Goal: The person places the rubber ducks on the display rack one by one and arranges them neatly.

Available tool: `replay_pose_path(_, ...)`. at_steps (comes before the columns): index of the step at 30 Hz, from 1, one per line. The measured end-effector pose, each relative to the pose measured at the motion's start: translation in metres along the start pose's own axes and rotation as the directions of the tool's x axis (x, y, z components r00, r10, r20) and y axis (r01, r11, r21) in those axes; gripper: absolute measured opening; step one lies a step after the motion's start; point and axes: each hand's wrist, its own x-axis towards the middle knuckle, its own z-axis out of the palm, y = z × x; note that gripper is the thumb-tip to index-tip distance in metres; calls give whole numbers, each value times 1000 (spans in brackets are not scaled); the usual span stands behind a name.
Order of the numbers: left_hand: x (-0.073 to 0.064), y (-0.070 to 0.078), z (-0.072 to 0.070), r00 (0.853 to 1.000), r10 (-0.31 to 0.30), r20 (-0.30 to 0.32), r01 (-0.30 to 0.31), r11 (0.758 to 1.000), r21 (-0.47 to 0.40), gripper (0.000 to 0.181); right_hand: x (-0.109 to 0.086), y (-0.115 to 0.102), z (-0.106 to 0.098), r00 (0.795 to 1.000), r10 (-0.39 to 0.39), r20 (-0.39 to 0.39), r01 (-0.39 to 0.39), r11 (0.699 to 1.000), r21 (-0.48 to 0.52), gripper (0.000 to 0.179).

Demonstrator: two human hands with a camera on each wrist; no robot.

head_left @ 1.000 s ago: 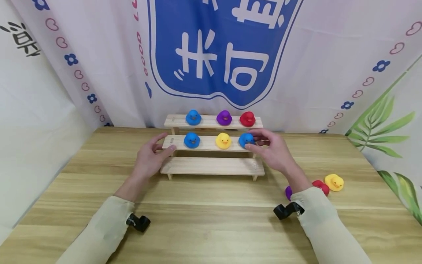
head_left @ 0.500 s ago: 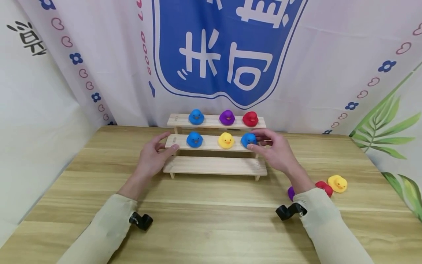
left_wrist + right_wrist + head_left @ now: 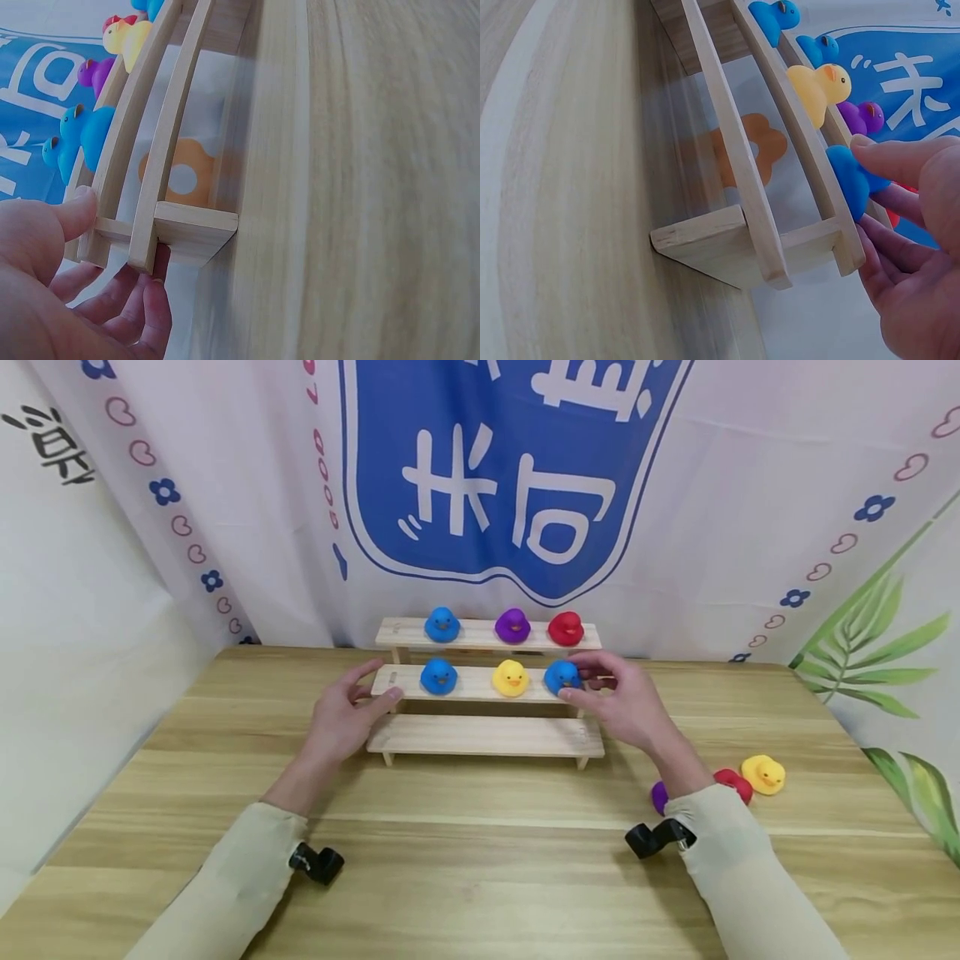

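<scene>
A three-tier wooden display stand (image 3: 480, 735) stands at the back of the table. My left hand (image 3: 343, 714) grips the left end of its middle shelf, thumb on top and fingers curled beneath, as the left wrist view shows. At the right end of that shelf, my right hand (image 3: 621, 702) pinches a blue rubber duck (image 3: 846, 180) between thumb and fingers. Also on the middle shelf are another blue duck (image 3: 438, 677) and a yellow duck (image 3: 510, 678). The top shelf bears a blue duck (image 3: 442, 625), a purple duck (image 3: 513, 626) and a red duck (image 3: 566, 628).
By the right sleeve, a yellow duck (image 3: 763, 774), a red duck (image 3: 735, 783) and a purple duck (image 3: 659, 797) sit on the table (image 3: 480, 877), the last two partly hidden by the forearm. A printed curtain (image 3: 285, 527) hangs close behind the stand.
</scene>
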Motion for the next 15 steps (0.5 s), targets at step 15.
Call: replay_pose_path(15,-1,1,0,1000,2,9,-2,1000,-10,72,0,3,-2,1000,-31,-2,31,999,-12,48)
